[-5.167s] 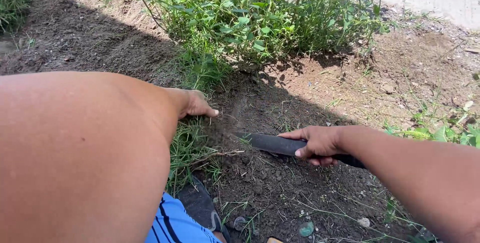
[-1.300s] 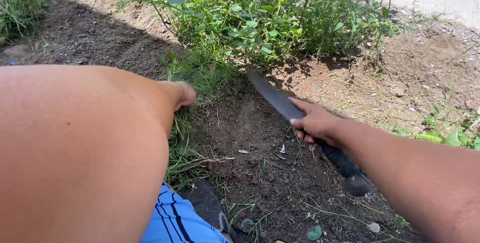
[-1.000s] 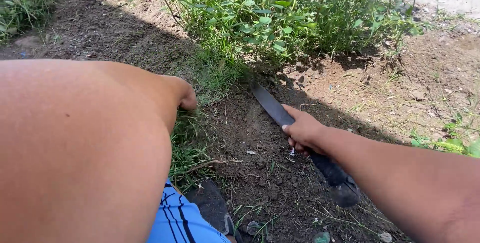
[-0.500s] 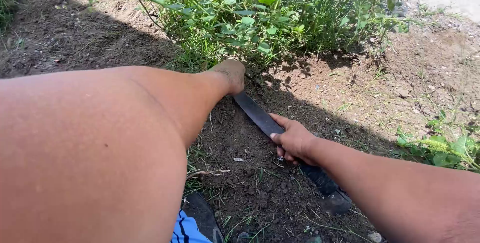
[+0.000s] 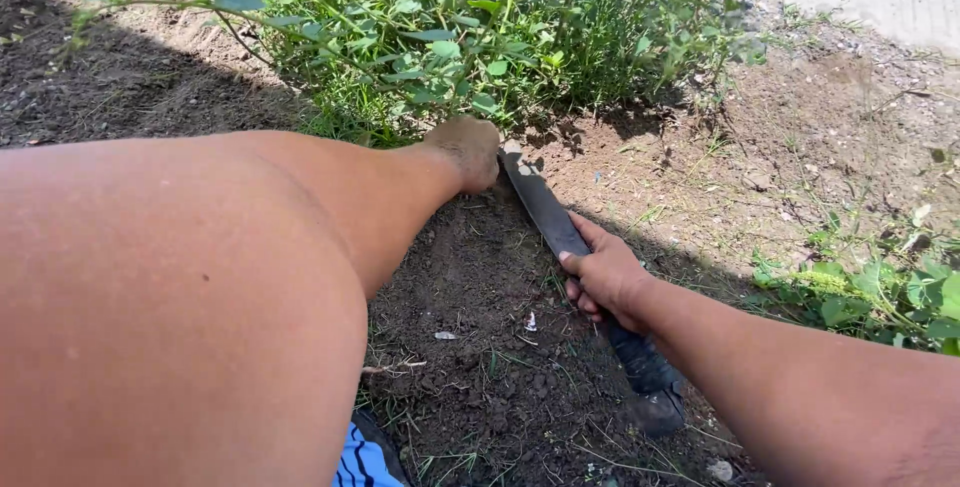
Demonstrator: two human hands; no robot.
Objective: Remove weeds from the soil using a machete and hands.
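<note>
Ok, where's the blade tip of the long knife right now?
In the head view it sits centre frame, at the base of the leafy green plant, just right of the soil-dusted left hand. The right hand grips the long knife lower down.

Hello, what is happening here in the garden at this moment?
A person crouches over dark soil beside a leafy green plant. The right hand holds a long dark knife close to where blade and handle meet, and the blade tip points at the foot of the plant. The left hand, dusty with soil, is closed at the base of the plant, right next to the blade tip. Whether it grasps stems cannot be seen.
</note>
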